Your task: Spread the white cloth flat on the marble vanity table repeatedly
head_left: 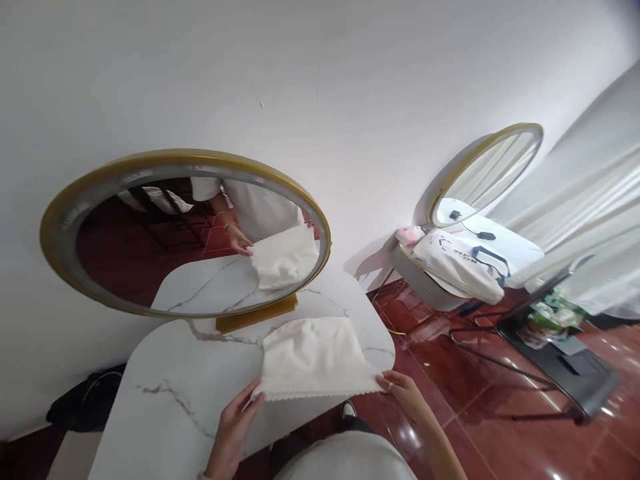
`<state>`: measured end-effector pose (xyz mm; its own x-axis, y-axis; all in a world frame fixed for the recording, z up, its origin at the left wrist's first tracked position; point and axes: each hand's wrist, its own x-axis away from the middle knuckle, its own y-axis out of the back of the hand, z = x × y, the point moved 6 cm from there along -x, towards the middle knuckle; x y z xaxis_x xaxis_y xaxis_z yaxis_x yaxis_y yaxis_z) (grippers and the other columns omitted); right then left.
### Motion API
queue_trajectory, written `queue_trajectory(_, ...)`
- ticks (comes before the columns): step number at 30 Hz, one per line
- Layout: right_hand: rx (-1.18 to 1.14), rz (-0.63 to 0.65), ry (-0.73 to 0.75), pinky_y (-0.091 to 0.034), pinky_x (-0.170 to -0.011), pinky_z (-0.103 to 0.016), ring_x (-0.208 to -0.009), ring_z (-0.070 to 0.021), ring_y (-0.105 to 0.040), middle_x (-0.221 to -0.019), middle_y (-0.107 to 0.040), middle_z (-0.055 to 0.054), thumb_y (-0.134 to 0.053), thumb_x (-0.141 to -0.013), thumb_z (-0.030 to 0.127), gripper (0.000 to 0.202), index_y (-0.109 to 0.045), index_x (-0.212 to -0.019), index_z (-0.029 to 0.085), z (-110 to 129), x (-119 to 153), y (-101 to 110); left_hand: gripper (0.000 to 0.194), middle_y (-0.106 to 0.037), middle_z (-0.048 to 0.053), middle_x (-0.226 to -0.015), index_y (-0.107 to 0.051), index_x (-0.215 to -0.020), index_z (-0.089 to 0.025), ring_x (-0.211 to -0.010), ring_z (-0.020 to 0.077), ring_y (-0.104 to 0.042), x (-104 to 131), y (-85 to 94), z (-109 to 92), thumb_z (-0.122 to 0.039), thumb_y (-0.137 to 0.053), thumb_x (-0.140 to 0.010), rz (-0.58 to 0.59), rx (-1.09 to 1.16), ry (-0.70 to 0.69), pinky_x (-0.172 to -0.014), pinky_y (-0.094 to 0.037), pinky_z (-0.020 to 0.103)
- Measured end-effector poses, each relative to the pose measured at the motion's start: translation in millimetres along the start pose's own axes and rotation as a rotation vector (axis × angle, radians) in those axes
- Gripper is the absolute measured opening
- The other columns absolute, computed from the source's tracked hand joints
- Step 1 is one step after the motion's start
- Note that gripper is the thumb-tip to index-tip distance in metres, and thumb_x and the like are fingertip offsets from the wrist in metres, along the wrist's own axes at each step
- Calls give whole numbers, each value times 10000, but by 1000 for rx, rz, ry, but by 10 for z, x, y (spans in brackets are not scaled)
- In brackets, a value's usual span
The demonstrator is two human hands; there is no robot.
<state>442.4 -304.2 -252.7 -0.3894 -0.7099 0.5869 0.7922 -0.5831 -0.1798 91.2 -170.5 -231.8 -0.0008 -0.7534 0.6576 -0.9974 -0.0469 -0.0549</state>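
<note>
A white cloth (315, 353) with a scalloped edge is stretched between my two hands at the front of the marble-patterned table (165, 373). My left hand (237, 417) pinches its near left corner. The near right corner is pinched by my right hand (403, 393), which wears a ring and sits just past the table's edge. The far part of the cloth lies over the tabletop, with soft wrinkles across it. An oval gold-rimmed mirror (185, 157) behind the table reflects the cloth and a hand.
At the right stand a second gold-rimmed mirror (493, 170), a small table holding a white printed bag (457, 263), and a black chair (565, 373) with a green package (553, 317). A black bag (85, 400) rests at the far left. The floor is red tile.
</note>
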Motion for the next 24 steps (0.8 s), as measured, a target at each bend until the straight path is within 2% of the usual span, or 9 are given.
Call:
queue_trajectory(2, 60, 36, -17, -512, -557, -220, -539, -105, -584, -611, -645, 4, -865, -510, 498, 412, -694, -660, 155, 64, -102, 145, 393, -715, 31, -1120, -747, -951, -205, -1225, 266, -551, 137, -73, 65, -247, -848, -574, -50, -42, -48, -1063, -434, 325)
queue_trajectory(4, 68, 59, -29, -522, -558, -228, -540, -108, -591, -628, -654, -4, -867, -513, 489, 407, -684, -654, 155, 128, -182, 283, 452, -717, 49, -1110, -744, -973, -188, -1202, 290, -567, 298, -160, 143, -345, -846, -561, -104, -102, -84, -1031, -469, 336)
queue_trajectory(7, -4, 70, -41, -559, -636, -245, -638, -135, -644, -715, -690, -23, -894, -483, 445, 389, -681, -653, 166, 270, -284, 421, 539, -729, 83, -1061, -741, -987, -160, -1110, 324, -624, 508, -306, 220, -461, -819, -547, -200, -175, -99, -947, -532, 375)
queue_trajectory(9, -42, 108, -35, -578, -704, -271, -700, -156, -663, -750, -700, -33, -911, -458, 413, 385, -693, -662, 170, 422, -358, 417, 573, -731, 90, -1049, -735, -1012, -160, -1072, 320, -643, 585, -415, 168, -494, -796, -551, -242, -208, -147, -907, -549, 372)
queue_trajectory(12, -34, 157, 45, -592, -720, -322, -678, -173, -661, -719, -690, -44, -924, -421, 408, 407, -693, -646, 158, 771, -499, 313, 566, -734, 86, -1037, -724, -1030, -166, -1047, 285, -654, 605, -583, -87, -503, -748, -576, -241, -257, -283, -898, -542, 342)
queue_trajectory(15, -42, 173, 153, -594, -712, -333, -666, -169, -651, -705, -682, -31, -926, -392, 420, 432, -672, -629, 162, 1201, -626, 175, 530, -744, 83, -958, -722, -973, -164, -913, 260, -688, 608, -713, -485, -524, -675, -587, -261, -347, -426, -854, -547, 352)
queue_trajectory(18, -48, 231, 227, -583, -730, -296, -685, -147, -643, -705, -675, -8, -923, -396, 434, 449, -670, -659, 172, 1615, -637, 56, 468, -732, 52, -828, -712, -938, -190, -773, 229, -688, 758, -825, -954, -525, -581, -639, -385, -525, -604, -792, -536, 352)
queue_trajectory(21, 34, 301, 325, -568, -707, -278, -672, -138, -634, -718, -672, -6, -891, -490, 465, 436, -669, -724, 172, 1963, -451, 31, 386, -696, 24, -739, -696, -898, -222, -732, 203, -671, 1062, -936, -1309, -505, -510, -713, -501, -642, -750, -716, -518, 305)
queue_trajectory(24, 178, 305, 394, -522, -596, -248, -591, -118, -589, -723, -668, -19, -821, -614, 508, 427, -665, -814, 164, 2132, -117, 153, 343, -653, 4, -677, -681, -850, -241, -708, 188, -651, 1365, -966, -1407, -520, -536, -715, -500, -583, -795, -669, -512, 268)
